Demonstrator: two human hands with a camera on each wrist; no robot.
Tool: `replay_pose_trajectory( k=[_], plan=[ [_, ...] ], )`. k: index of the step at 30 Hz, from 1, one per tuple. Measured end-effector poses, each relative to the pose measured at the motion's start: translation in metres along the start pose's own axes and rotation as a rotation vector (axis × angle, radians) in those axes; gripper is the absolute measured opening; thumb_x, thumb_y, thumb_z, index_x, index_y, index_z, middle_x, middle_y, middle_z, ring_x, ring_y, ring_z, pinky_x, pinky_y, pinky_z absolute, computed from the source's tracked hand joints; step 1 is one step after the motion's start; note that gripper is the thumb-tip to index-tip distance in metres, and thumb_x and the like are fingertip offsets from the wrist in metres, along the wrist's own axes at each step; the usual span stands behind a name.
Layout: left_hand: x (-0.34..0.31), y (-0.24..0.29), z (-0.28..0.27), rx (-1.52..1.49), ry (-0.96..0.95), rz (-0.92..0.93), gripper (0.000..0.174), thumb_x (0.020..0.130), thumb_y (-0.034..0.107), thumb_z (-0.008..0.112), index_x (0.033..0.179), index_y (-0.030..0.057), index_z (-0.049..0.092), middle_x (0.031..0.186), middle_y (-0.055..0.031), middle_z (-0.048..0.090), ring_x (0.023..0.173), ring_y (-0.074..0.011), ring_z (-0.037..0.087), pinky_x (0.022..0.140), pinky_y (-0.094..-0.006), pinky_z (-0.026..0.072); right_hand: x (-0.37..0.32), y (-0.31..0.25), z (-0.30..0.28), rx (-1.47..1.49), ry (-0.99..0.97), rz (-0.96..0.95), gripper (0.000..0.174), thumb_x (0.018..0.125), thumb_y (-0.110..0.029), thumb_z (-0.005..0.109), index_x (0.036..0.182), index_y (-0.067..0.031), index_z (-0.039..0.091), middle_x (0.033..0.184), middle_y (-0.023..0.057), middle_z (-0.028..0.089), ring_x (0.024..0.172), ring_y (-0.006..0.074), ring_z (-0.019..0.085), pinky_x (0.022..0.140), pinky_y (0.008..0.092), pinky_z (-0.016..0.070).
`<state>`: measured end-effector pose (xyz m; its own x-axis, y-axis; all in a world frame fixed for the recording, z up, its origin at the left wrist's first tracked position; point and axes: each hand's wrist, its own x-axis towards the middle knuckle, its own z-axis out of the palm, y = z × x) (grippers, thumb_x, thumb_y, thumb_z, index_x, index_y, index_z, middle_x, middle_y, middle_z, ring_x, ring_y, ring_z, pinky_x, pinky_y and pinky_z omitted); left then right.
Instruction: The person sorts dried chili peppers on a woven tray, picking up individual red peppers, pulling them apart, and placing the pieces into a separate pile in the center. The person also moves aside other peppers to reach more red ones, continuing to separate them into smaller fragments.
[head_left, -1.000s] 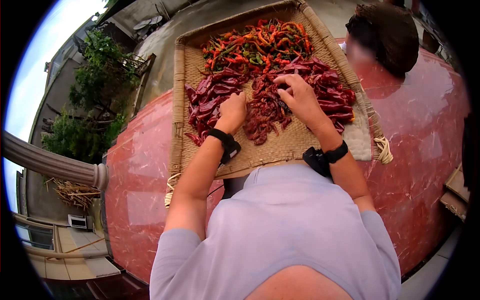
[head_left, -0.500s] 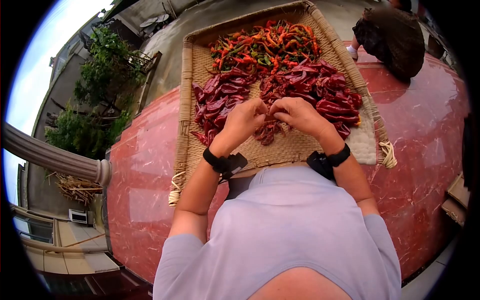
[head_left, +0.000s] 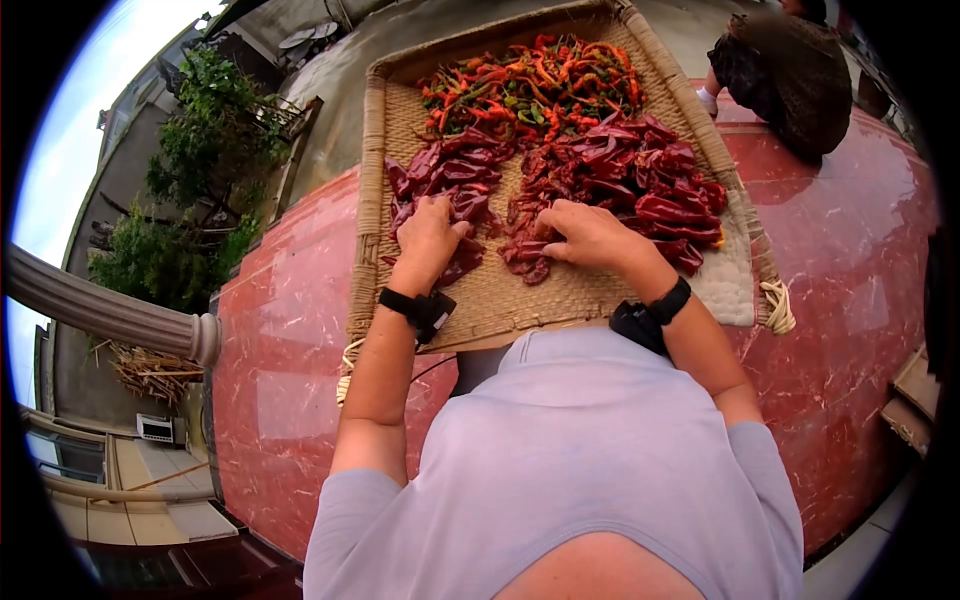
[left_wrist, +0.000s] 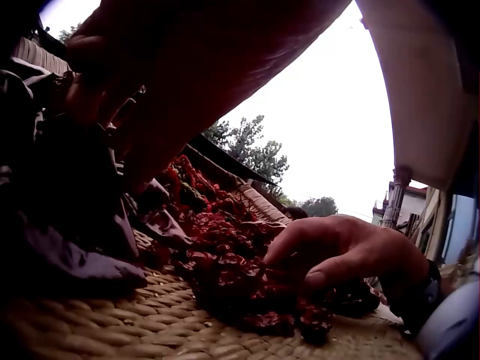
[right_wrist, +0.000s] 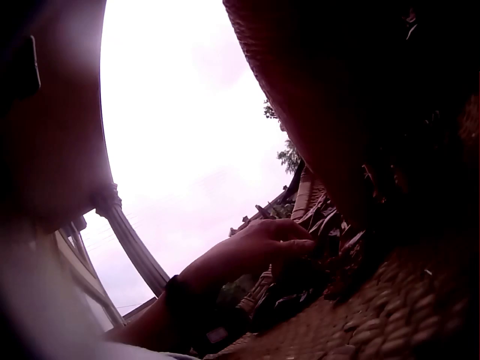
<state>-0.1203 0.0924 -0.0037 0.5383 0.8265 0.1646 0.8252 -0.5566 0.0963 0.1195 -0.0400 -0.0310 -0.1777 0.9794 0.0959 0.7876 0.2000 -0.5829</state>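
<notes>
My left hand (head_left: 428, 240) is at the near part of the left heap of dark red dried peppers (head_left: 455, 170). Its fingers point down into the heap and its thumb sticks out to the side; I cannot tell whether they hold a pepper. Over the middle heap of shrivelled dried peppers (head_left: 527, 222) is my right hand (head_left: 595, 237). Bent fingers touch that heap in the left wrist view, where the right hand (left_wrist: 352, 251) shows its thumb apart from the forefinger. The left hand (right_wrist: 259, 247) appears from the side in the dim right wrist view.
The peppers lie in a woven tray (head_left: 375, 130) with a raised rim. Orange and green chillies (head_left: 530, 85) fill its far end, and larger red peppers (head_left: 665, 210) the right side. A cloth (head_left: 738, 285) covers the near right corner. Another person (head_left: 790, 85) sits beyond.
Both hands came together over the middle heap half a second ago. Since then they have parted: the left moved left to its heap, the right stayed near the middle heap.
</notes>
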Motion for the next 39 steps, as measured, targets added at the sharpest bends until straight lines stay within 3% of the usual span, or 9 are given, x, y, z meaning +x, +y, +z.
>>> replay_pose_trajectory(
  k=[7,14,17,21,24,27,28,35,39],
  plan=[
    [0.005,0.009,-0.003,0.095,-0.054,0.025,0.044,0.081,0.03,0.083,0.114,0.0077,0.064,0.102,-0.0142,0.063,0.094,-0.0365,0.065,0.077,-0.0468,0.0525,0.002,-0.004,0.008,-0.067,0.069,-0.039,0.024,0.086,-0.016,0.069,0.109,-0.0102,0.064,0.107,0.0138,0.059,0.104,0.0363,0.061,0.086,0.0465,0.0501],
    [0.001,0.005,-0.002,0.085,0.083,0.086,0.041,0.076,0.026,0.084,0.106,0.0075,0.063,0.1,-0.0111,0.064,0.101,-0.0335,0.058,0.083,-0.0446,0.0508,-0.001,-0.004,0.004,0.015,0.155,-0.066,0.018,0.086,-0.015,0.071,0.104,-0.0117,0.069,0.101,0.0112,0.06,0.099,0.0323,0.062,0.083,0.0426,0.0509],
    [-0.001,0.01,-0.012,0.043,0.178,0.133,0.039,0.076,0.024,0.082,0.105,0.0072,0.062,0.101,-0.0102,0.065,0.102,-0.0322,0.057,0.085,-0.0435,0.0499,0.0,-0.001,-0.015,-0.006,0.239,-0.028,0.018,0.087,-0.018,0.069,0.105,-0.0161,0.07,0.106,0.0112,0.061,0.098,0.0354,0.064,0.082,0.0475,0.0516],
    [-0.005,0.029,-0.028,-0.123,0.229,0.24,0.039,0.077,0.018,0.081,0.11,0.0062,0.064,0.106,-0.0113,0.067,0.103,-0.0333,0.059,0.088,-0.0421,0.05,0.011,-0.004,-0.02,0.048,0.871,0.13,0.033,0.095,-0.03,0.068,0.121,-0.0116,0.062,0.111,0.012,0.062,0.094,0.0312,0.067,0.081,0.044,0.053],
    [-0.006,0.049,-0.031,-0.257,0.191,0.332,0.041,0.076,0.013,0.081,0.114,0.0057,0.065,0.107,-0.0135,0.068,0.101,-0.0332,0.063,0.088,-0.0419,0.0518,0.004,-0.021,-0.025,0.216,0.504,0.119,0.04,0.095,-0.031,0.068,0.127,-0.0095,0.058,0.117,0.0136,0.061,0.095,0.0329,0.067,0.084,0.042,0.0532],
    [-0.008,0.071,-0.029,-0.384,0.141,0.427,0.04,0.077,0.014,0.081,0.112,0.0042,0.064,0.103,-0.0134,0.068,0.099,-0.032,0.064,0.084,-0.0407,0.052,0.009,-0.014,-0.006,0.377,0.432,-0.109,0.038,0.096,-0.032,0.065,0.124,-0.006,0.06,0.116,0.0183,0.068,0.102,0.0354,0.068,0.087,0.0412,0.053],
    [-0.005,0.072,-0.022,-0.375,0.164,0.478,0.038,0.078,0.014,0.08,0.111,0.0038,0.064,0.101,-0.013,0.068,0.098,-0.032,0.064,0.084,-0.0407,0.0515,0.007,-0.013,-0.007,0.374,0.394,-0.05,0.035,0.095,-0.024,0.068,0.124,-0.0047,0.062,0.108,0.0179,0.07,0.095,0.0287,0.068,0.082,0.0363,0.0523],
    [0.015,0.037,0.016,-0.01,0.149,0.436,0.042,0.082,0.006,0.073,0.123,0.0099,0.066,0.118,-0.0076,0.066,0.105,-0.0325,0.056,0.089,-0.043,0.0494,-0.01,-0.005,-0.052,0.121,0.592,0.165,0.028,0.09,-0.023,0.07,0.116,-0.0108,0.068,0.103,0.0127,0.074,0.099,0.0316,0.07,0.084,0.0425,0.0533],
    [0.032,0.018,0.042,0.141,0.129,0.402,0.041,0.082,-0.004,0.064,0.12,0.0118,0.068,0.111,-0.0075,0.062,0.1,-0.0326,0.055,0.085,-0.0431,0.0492,-0.006,0.017,-0.055,-0.344,0.976,0.288,0.038,0.089,-0.021,0.071,0.126,-0.0138,0.063,0.118,0.0099,0.065,0.114,0.032,0.056,0.102,0.0469,0.0399]
  ],
)
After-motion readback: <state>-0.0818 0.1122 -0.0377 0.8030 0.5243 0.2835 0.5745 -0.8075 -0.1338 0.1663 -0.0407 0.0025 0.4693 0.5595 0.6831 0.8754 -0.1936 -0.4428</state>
